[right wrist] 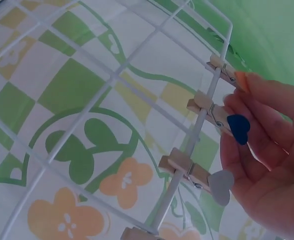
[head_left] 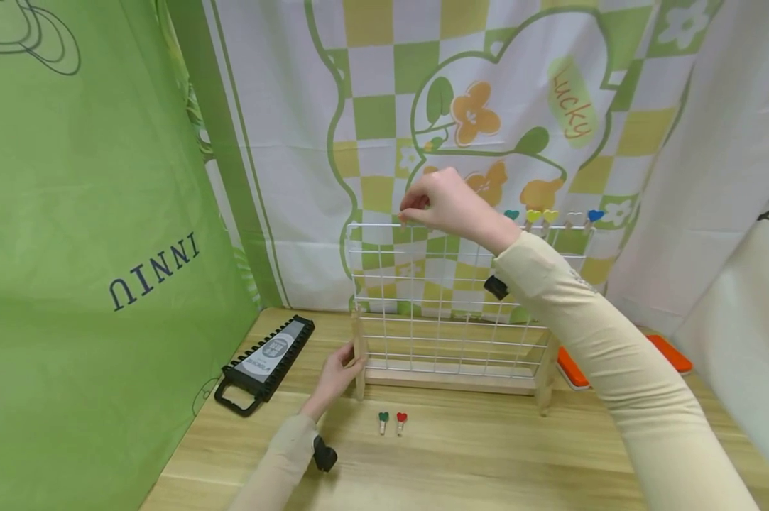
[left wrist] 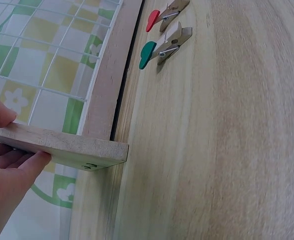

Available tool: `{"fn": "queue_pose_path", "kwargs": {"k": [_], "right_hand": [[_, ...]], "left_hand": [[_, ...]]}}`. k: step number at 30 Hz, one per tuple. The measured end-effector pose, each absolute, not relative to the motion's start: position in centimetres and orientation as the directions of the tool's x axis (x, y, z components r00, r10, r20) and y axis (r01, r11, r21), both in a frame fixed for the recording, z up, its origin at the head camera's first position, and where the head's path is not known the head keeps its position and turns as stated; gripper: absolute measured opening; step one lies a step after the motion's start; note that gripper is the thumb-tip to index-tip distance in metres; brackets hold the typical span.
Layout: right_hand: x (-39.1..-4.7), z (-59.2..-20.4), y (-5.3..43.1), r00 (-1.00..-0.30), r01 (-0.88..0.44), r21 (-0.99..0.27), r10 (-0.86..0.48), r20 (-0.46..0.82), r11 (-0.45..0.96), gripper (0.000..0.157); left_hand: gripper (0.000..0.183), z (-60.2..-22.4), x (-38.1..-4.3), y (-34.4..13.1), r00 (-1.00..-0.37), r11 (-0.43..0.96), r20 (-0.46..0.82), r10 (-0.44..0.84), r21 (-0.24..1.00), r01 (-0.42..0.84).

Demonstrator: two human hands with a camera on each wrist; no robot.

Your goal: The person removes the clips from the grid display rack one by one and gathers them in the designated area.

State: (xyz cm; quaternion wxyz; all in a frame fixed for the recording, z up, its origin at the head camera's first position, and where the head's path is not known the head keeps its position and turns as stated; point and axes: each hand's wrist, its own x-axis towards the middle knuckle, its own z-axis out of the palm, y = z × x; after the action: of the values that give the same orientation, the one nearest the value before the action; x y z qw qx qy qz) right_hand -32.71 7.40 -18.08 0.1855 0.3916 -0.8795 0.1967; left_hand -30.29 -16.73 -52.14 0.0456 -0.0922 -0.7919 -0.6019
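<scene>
Right hand (head_left: 448, 202) pinches an orange-headed wooden clothespin (right wrist: 227, 73) on the white wire rack (head_left: 412, 299)'s top edge, near its left corner; left hand (head_left: 341, 370) grips its pale wooden leg (head_left: 358, 333); wooden tabletop (head_left: 486, 454) stretches in front.

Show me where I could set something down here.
Widest bare table: before the red clip and green clip, and right of them, in front of the wire rack. A narrower strip lies between the black holder and left hand. Crowded: the clip-lined top rail, where the right hand pinches an orange clip beside a blue clip.
</scene>
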Motion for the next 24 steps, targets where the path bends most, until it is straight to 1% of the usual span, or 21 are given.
{"fn": "queue_pose_path", "kwargs": {"k": [8,10,17,24], "right_hand": [[-32.7,-18.4,6.9,-0.629,-0.746,-0.196,-0.575,0.523,0.637,0.010],[-32.7,-18.5,6.9,-0.620,-0.751,-0.199,-0.568,0.541,0.630,0.009],[-32.7,-18.6,7.0,-0.575,-0.774,-0.190,-0.544,0.611,0.604,0.008],[-31.4,-17.9,7.5,-0.527,-0.803,-0.207,-0.504,0.684,0.559,0.009]], "left_hand": [[0.055,-52.5,-30.5,-16.9,-0.975,0.266,0.200,0.092,0.939,0.218],[0.056,-52.5,-30.5,-16.9,-0.975,0.262,0.199,0.098,0.940,0.218],[0.056,-52.5,-30.1,-17.1,-0.948,0.271,0.288,0.134,0.910,0.314],[0.056,-52.6,-30.6,-17.0,-0.973,0.263,0.205,0.101,0.938,0.225]]}}
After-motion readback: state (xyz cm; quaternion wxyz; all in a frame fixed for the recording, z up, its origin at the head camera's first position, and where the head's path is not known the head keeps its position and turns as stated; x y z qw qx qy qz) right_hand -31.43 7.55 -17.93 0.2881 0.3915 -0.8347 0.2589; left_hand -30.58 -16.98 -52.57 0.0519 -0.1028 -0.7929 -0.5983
